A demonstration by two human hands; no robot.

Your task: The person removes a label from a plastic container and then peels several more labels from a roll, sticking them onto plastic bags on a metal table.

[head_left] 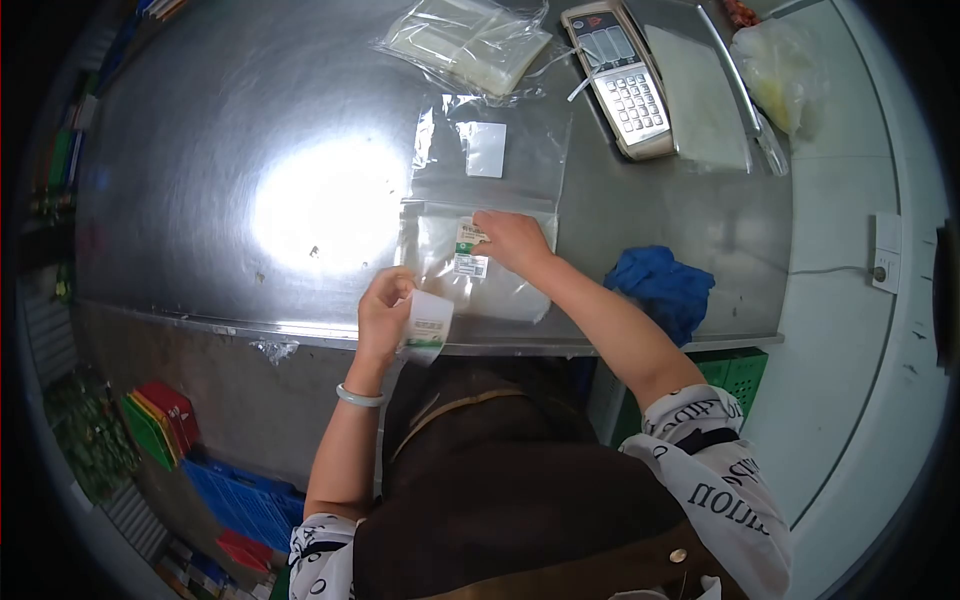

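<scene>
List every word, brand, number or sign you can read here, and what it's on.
Nothing reads with certainty:
Label by the right hand: print too small.
Label strip at the left hand: printed lines too small.
Keypad device: key markings and display too small.
Right sleeve: large dark lettering, broken by folds.
Left sleeve: dark lettering, only partly showing.

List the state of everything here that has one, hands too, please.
Left hand: closed on the label strip
Label strip: held, bent, print partly showing
Right hand: fingers on the label
Label: on the front bag, print up
Front bag: lying flat
White slip: flat, no print visible
Keypad device: keys up; on or off unclear
Blue cloth: crumpled
Plug: in the socket
</scene>
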